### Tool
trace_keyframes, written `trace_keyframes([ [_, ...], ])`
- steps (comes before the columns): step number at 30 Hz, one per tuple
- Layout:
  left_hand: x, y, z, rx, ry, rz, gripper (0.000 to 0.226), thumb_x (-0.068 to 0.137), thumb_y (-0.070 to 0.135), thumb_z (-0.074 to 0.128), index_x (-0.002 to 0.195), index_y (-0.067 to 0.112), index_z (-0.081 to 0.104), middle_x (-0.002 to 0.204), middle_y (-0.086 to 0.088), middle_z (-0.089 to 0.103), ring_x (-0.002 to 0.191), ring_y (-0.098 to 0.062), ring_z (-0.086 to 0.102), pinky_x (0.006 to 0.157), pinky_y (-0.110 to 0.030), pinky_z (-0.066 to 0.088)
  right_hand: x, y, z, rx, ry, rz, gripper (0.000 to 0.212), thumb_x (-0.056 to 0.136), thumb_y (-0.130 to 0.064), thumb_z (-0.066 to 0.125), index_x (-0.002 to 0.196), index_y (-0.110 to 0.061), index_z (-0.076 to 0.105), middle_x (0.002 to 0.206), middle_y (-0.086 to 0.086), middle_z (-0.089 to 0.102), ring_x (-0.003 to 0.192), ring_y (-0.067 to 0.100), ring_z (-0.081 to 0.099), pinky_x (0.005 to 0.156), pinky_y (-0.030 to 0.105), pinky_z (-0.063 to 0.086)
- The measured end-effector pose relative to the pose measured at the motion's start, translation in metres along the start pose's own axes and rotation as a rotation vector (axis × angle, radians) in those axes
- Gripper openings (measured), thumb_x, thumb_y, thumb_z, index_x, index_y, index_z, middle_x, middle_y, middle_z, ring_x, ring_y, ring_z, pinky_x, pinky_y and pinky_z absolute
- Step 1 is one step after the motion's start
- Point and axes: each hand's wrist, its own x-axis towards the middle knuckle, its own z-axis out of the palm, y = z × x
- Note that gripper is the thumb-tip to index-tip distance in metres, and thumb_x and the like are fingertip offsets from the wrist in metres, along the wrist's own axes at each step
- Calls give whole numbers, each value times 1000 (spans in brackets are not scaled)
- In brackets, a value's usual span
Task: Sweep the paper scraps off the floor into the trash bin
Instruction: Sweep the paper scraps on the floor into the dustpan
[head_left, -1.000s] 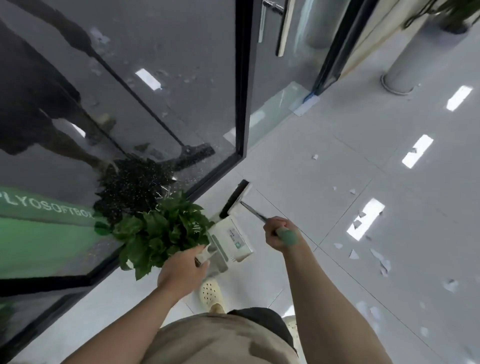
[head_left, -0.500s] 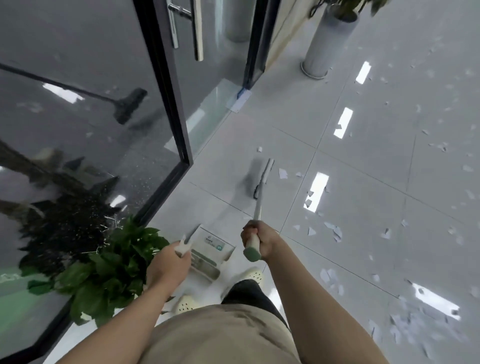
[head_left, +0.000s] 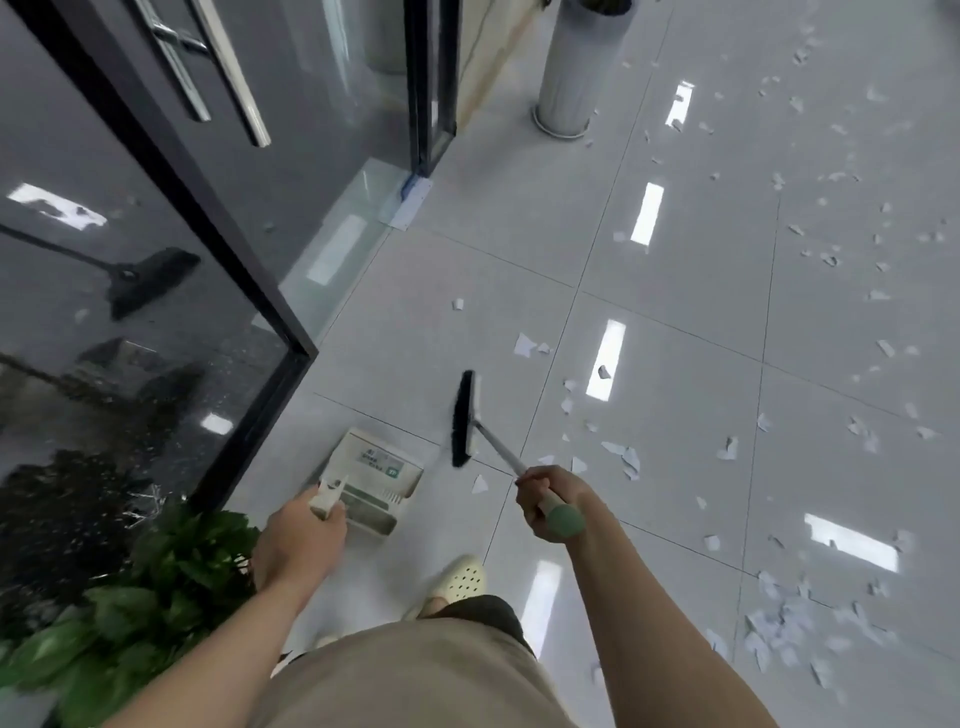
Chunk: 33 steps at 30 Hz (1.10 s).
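Paper scraps (head_left: 626, 460) litter the floor (head_left: 701, 312) right of our broom (head_left: 464, 418), right hand (head_left: 545, 501) gripping its handle to sweep them toward the dustpan (head_left: 371, 478) our left hand (head_left: 298, 540) grips low by the glass wall (head_left: 156, 260).

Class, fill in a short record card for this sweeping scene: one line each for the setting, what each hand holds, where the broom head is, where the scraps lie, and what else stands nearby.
Setting: glossy tiled floor beside a glass door
Left hand: grips the dustpan handle
Right hand: grips the broom handle near its green end
Broom head: just right of the dustpan, bristles facing it
Paper scraps: scattered right of the broom and farther off across the tiles; a denser patch at lower right
Nearby: green plant at lower left, metal cylinder at top
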Motion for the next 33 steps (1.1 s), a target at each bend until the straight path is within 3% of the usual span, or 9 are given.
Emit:
trace_keyframes([
  [7, 31, 45, 11, -21, 0, 30, 18, 99, 33, 62, 113, 25, 70, 83, 2, 64, 73, -24, 59, 64, -34, 47, -25, -32, -12, -128, 243, -313, 20, 91, 3, 40, 75, -9, 41, 41, 1, 37, 30, 12, 36, 34, 15, 35],
  [11, 58, 70, 22, -43, -46, 86, 21, 100, 33, 60, 115, 24, 70, 88, -1, 69, 77, -25, 63, 70, -40, 55, -40, -27, -37, 142, 209, -326, 16, 89, 0, 50, 80, -11, 43, 50, 2, 39, 38, 14, 38, 35, 19, 37],
  [17, 99, 122, 45, 70, -187, 263, 22, 98, 36, 58, 115, 27, 69, 91, -3, 70, 79, -30, 63, 74, -41, 55, -53, 4, -44, 597, 204, -334, 23, 90, -8, 52, 70, -14, 41, 51, -3, 37, 35, 9, 36, 34, 15, 31],
  [22, 141, 177, 51, 251, -328, 502, 22, 96, 37, 59, 116, 31, 66, 96, -5, 72, 87, -35, 66, 78, -41, 56, -43, 56, 13, 986, 186, -343, 22, 93, -8, 53, 76, -14, 40, 52, -5, 29, 33, 8, 30, 29, 17, 29],
  [27, 177, 200, 35, 179, -383, 482, 16, 98, 33, 60, 110, 26, 68, 89, -2, 70, 80, -33, 63, 72, -35, 48, -13, 89, 85, 1199, 182, -285, 34, 89, 6, 43, 72, -19, 28, 47, -2, 29, 28, 10, 31, 28, 16, 29],
  [33, 213, 209, 12, 164, -419, 513, 10, 96, 36, 60, 101, 30, 67, 79, 5, 67, 72, -25, 62, 69, -35, 50, 17, 79, 156, 1372, 37, -183, 39, 85, 10, 40, 61, -20, 31, 59, -3, 31, 26, 11, 33, 27, 16, 32],
])
